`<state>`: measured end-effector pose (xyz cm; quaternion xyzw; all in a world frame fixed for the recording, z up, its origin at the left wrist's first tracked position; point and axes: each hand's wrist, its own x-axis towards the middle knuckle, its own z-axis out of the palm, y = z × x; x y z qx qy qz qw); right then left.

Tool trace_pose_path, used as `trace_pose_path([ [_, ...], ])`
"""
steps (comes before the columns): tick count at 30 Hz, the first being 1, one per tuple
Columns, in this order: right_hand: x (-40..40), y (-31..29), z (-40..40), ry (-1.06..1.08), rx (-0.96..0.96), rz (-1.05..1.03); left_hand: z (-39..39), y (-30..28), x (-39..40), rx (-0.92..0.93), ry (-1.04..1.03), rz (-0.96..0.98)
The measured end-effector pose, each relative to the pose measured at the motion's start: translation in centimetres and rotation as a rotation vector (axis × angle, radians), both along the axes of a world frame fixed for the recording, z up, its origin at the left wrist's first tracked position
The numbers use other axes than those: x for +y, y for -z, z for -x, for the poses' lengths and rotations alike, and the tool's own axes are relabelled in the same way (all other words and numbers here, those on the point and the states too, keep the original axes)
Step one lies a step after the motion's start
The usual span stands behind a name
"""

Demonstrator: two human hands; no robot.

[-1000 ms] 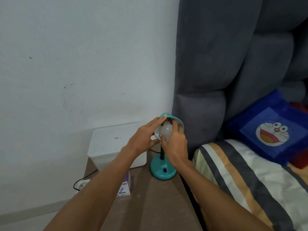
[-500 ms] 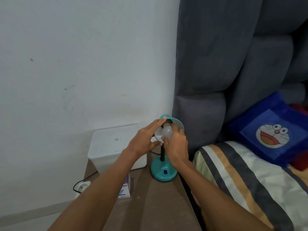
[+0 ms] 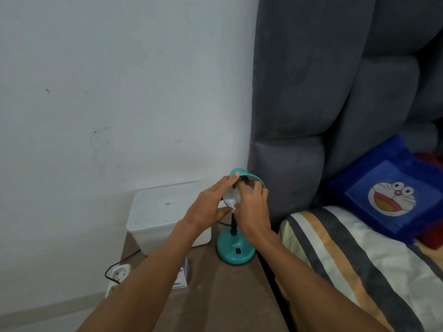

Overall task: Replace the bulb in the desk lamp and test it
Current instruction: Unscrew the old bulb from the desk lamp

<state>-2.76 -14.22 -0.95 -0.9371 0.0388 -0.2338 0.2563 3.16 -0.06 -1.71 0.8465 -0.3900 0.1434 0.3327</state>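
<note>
A small teal desk lamp stands on its round base (image 3: 235,251) at the right edge of a brown bedside table (image 3: 230,293), its shade (image 3: 251,176) tilted towards me. My left hand (image 3: 208,207) grips the shade's left rim, fingers along the top and thumb below. My right hand (image 3: 253,209) reaches into the shade and closes its fingers around a white bulb (image 3: 247,189), which shows only partly between them. The socket is mostly hidden.
A white lidded plastic box (image 3: 165,212) sits at the table's back left against the wall. A small bulb carton (image 3: 183,275) lies under my left forearm. A white power strip (image 3: 118,275) lies on the floor. A bed with a striped blanket (image 3: 347,259) borders the table's right side.
My right hand has turned around the bulb, its fingers now covering more of it. The left hand keeps its hold on the shade.
</note>
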Motion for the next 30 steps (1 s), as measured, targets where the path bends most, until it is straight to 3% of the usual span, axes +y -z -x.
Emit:
trace_pose_path([
  [4,0.2,0.0,-0.1,0.05,0.008,-0.213,-0.1,0.3,-0.1,0.001,-0.007,0.01],
  [11,0.3,-0.4,-0.1,0.018,-0.022,-0.102,0.2,0.3,-0.2,0.005,-0.018,0.025],
  [17,0.0,-0.4,-0.1,0.083,0.022,-0.302,0.1,0.3,-0.2,-0.003,-0.03,0.022],
  [23,-0.1,-0.8,0.1,0.02,0.002,-0.095,0.4,0.3,-0.3,0.019,-0.032,0.02],
  [26,0.2,-0.6,0.3,0.048,-0.026,-0.21,0.0,0.3,-0.3,0.022,-0.039,0.014],
  [30,-0.2,-0.9,0.0,0.11,0.085,-0.319,0.1,0.4,-0.2,0.022,-0.042,0.012],
])
